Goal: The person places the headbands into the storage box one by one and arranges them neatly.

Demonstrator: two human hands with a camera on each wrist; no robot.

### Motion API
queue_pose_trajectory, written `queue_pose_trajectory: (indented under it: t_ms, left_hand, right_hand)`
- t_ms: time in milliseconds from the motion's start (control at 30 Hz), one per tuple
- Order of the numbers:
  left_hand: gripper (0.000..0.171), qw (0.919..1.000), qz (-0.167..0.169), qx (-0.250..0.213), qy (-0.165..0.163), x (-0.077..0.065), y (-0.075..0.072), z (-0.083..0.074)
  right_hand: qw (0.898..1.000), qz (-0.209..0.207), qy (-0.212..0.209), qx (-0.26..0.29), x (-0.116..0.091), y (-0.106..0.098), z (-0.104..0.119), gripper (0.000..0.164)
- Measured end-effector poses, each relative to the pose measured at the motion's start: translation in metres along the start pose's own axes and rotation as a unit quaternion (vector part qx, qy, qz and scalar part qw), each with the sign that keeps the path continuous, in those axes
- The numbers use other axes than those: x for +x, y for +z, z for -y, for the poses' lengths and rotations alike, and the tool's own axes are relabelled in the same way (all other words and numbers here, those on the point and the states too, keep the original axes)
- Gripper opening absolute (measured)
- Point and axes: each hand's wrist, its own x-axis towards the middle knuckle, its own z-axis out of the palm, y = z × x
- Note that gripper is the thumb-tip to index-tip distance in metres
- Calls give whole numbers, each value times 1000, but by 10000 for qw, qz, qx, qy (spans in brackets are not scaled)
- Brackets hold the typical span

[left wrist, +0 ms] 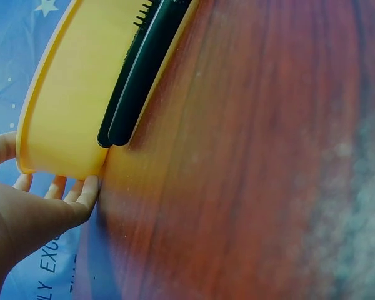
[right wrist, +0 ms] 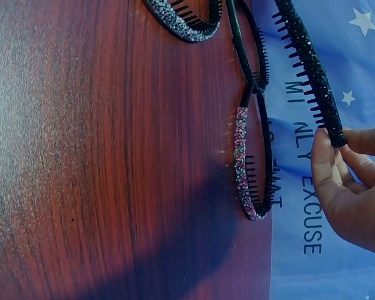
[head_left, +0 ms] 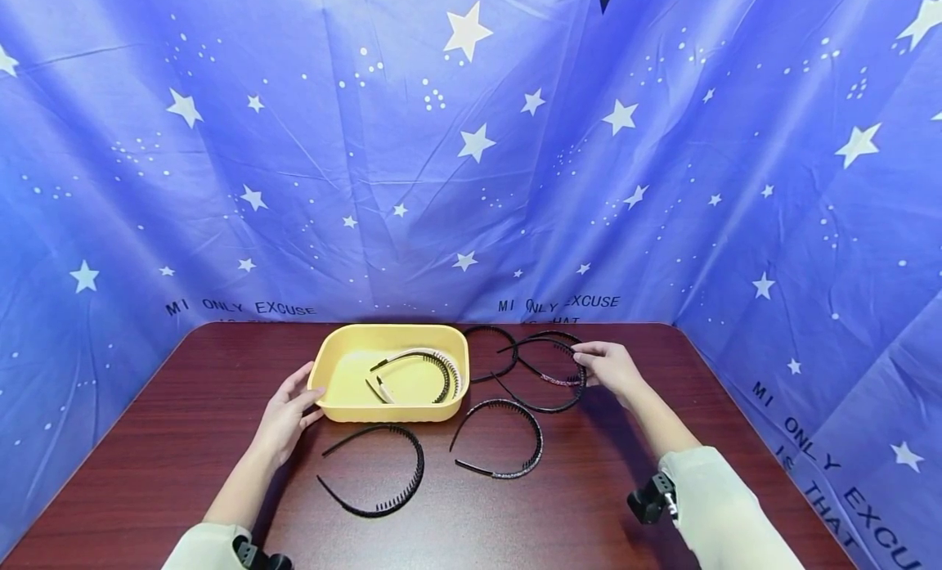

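Note:
My left hand (head_left: pixel 283 419) grips the left end of a yellow plastic bin (head_left: pixel 390 415), thumb on the rim and fingers against its side. Inside lie a pale headband (head_left: pixel 450 365) and a black toothed headband (head_left: pixel 444 382). Fingertips of my right hand (right wrist: pixel 356 187) pinch a black glittery headband (right wrist: pixel 309 59), raised above the table. Below it rests a headband with pink glitter (right wrist: pixel 240 150). A silver-glitter headband (head_left: pixel 540 449) lies right of the bin's front, and a plain black toothed one (head_left: pixel 421 472) lies nearest me.
Another black headband (head_left: pixel 513 349) lies behind, beside the bin's right end. The dark red wooden table (head_left: pixel 589 504) ends at a blue star-printed curtain (head_left: pixel 412 177) at the back and sides.

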Motion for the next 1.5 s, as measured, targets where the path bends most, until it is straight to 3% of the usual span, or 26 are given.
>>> queue_pose_trajectory:
  t_ms: [1500]
  left_hand:
    - [66,9999,79,-80,5,-1,-1,-1]
  right_hand:
    - [9998,141,-101,72,7,29,17,33]
